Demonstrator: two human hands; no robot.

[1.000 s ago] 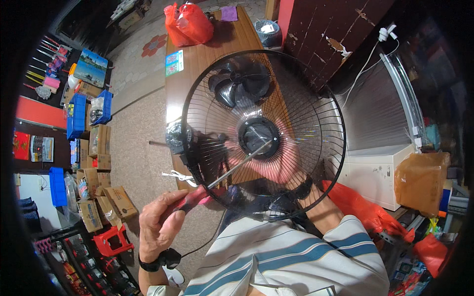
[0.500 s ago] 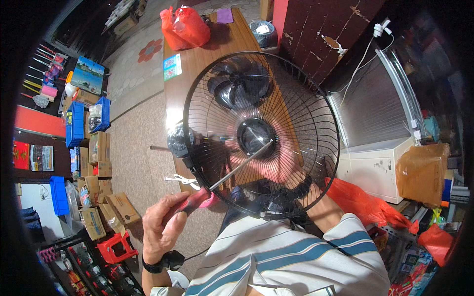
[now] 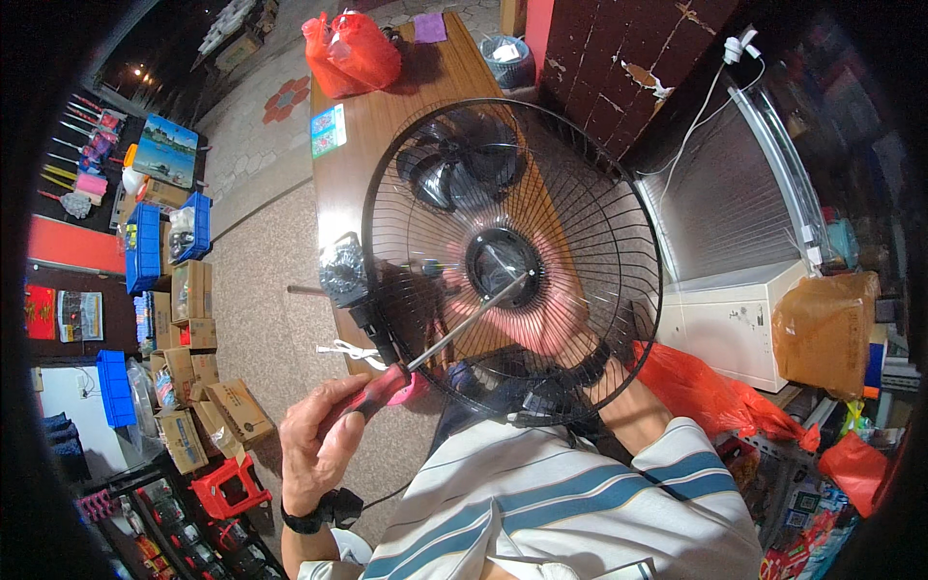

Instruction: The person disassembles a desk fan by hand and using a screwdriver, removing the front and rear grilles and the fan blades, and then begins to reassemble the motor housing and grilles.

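Observation:
My left hand [image 3: 319,435] grips a red-and-black screwdriver [image 3: 377,391], its metal tip resting at the rim of the round centre hub [image 3: 501,266] of a black wire fan grille [image 3: 633,237]. My right hand [image 3: 546,319] is behind the grille, seen through its wires, supporting it around the hub; its fingertips are partly hidden. Beyond, a black fan blade [image 3: 454,150] shows through the upper wires on the wooden table [image 3: 459,72]. A black fan motor housing [image 3: 343,271] sits left of the grille. A white cord [image 3: 353,350] lies below it.
A red plastic bag [image 3: 353,53] and purple cloth [image 3: 430,27] lie at the table's far end, beside a bin [image 3: 507,63]. Cardboard boxes [image 3: 232,411] and blue crates [image 3: 145,246] line the left. A white cabinet [image 3: 720,329] and red bags [image 3: 706,396] crowd the right.
The view has shifted slightly, and the grille appears a little farther right against the table. My left hand and screwdriver have edged slightly right, the tip still at the hub.

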